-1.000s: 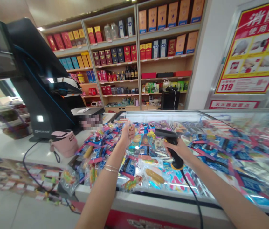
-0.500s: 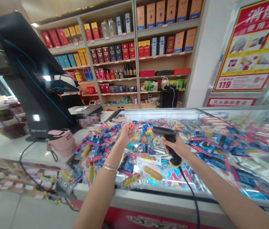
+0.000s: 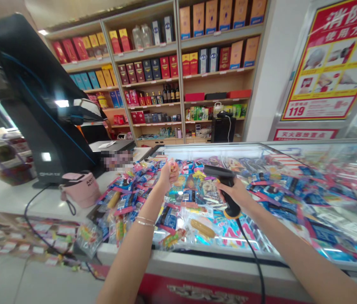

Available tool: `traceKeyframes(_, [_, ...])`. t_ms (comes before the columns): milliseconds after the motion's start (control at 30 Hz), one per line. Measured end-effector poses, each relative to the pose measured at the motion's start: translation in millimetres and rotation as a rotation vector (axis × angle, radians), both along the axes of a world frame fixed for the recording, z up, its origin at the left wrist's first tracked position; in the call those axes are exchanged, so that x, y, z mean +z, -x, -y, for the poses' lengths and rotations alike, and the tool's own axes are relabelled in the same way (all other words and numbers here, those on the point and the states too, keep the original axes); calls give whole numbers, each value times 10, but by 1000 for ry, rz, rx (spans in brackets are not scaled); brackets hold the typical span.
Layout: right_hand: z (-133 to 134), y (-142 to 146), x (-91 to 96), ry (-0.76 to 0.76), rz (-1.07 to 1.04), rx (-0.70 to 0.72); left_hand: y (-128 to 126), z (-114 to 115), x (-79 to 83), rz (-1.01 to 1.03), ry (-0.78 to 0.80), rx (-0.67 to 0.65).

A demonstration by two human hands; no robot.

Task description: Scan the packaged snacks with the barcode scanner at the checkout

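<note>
My right hand [image 3: 235, 193] grips a black handheld barcode scanner [image 3: 224, 182] with a yellow base ring and a black cable running down toward me. The scanner's head points left at my left hand [image 3: 167, 172]. That hand is raised in a closed pinch on a small item I cannot make out, held in front of the scanner. Both hands hover above a pile of small snack packets [image 3: 178, 202] spread over the glass lid of a chest freezer [image 3: 216, 257]. Two thin bracelets sit on my left wrist.
A black checkout terminal [image 3: 39, 105] stands at the left on the white counter, with a pink cap [image 3: 80, 190] and a cable beside it. Shelves of boxed goods and bottles [image 3: 178, 67] line the back wall. A red and yellow poster [image 3: 333, 63] hangs at the right.
The red scanner light seen on my left hand's item half a second ago is gone. Both hands have stayed almost in place; the view shifted slightly.
</note>
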State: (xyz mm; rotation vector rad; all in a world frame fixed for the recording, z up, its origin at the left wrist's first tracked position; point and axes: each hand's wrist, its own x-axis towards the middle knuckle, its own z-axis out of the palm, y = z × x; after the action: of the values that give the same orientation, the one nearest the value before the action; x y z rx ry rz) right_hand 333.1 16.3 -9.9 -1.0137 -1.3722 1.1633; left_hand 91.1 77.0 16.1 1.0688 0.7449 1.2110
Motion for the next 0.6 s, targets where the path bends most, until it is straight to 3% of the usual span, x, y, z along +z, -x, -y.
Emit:
traceKeyframes(200, [33,13,31,-34,-9,-24,16,-8,-6,-1,10,-56])
traceKeyframes(400, [65,-28,41,-148,256,-16,15,-10,-11,-30,15,-102])
traceKeyframes(600, [106,-16,100,-151,260,-17,4,1,4,-29,9,-76])
